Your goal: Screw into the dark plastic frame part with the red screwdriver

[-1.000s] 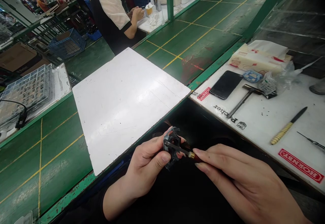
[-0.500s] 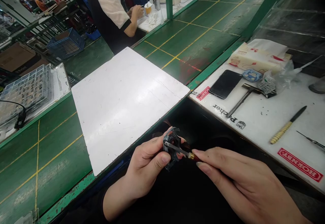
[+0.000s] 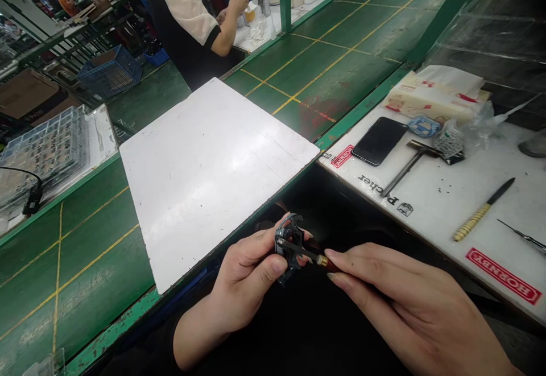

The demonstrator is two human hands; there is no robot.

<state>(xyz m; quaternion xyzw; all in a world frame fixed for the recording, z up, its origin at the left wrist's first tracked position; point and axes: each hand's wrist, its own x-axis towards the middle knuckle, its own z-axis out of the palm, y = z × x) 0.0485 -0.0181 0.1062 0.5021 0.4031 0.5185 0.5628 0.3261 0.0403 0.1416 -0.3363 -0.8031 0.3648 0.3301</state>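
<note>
My left hand (image 3: 247,276) is closed on a small dark molded part (image 3: 290,245) with a curved rim, pinching it between thumb and fingers. Its exact kind does not show. From the other side, my right hand (image 3: 396,296) grips the handle of a thin flat-bladed hand tool (image 3: 305,252) with a brass collar and a dark reddish handle. The blade's tip reaches inside the part near its upper left edge; whether it touches there I cannot tell. Both hands are held above my dark-clothed lap, just off the bench edge.
A white board (image 3: 222,165) lies across the green belt (image 3: 354,52). On the right-hand table are a phone (image 3: 379,141), a metal razor-shaped tool (image 3: 409,165), a wrapped-handle knife (image 3: 484,210), tweezers (image 3: 522,234) and a tissue pack (image 3: 435,94). A compartment box (image 3: 46,154) stands left. A co-worker (image 3: 187,29) sits opposite.
The belt's yellow lines have shifted slightly left. My right hand has moved a little and the blade looks darker, as if tilted. The co-worker's hand has risen.
</note>
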